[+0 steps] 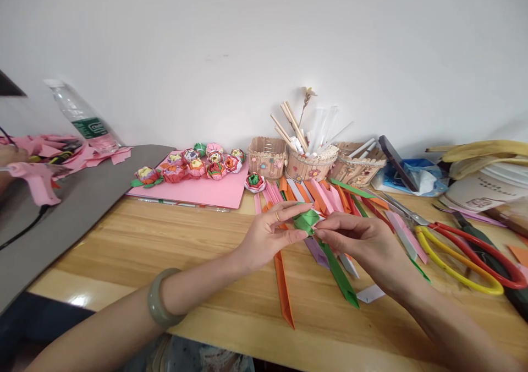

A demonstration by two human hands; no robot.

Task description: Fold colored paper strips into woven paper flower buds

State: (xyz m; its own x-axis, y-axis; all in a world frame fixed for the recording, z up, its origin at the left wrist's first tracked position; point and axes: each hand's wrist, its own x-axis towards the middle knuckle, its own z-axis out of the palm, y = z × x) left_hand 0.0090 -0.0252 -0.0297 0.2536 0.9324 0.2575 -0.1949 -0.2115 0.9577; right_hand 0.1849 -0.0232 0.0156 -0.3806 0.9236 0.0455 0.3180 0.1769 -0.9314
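Note:
A small green folded-paper piece (pixel 306 222) is held up over the table between my two hands. My left hand (pixel 268 231) pinches it from the left, thumb below and fingers above. From the right, the thumb and fingertips of my right hand (pixel 358 240) close on its edge, where a bit of pink shows. Folded paper strips (pixel 313 193) in pink, orange, green and lilac lie under and behind my hands. An orange strip (pixel 284 289) and a green strip (pixel 340 275) stick out toward me.
Finished paper flowers (pixel 196 167) rest on pink paper (pixel 223 187). Craft-stick baskets (pixel 266 157) stand along the wall. Large scissors (pixel 457 251) with red and yellow handles lie right, near a white tub (pixel 487 187). At left, another person's hand is by a pink glue gun (pixel 37 182).

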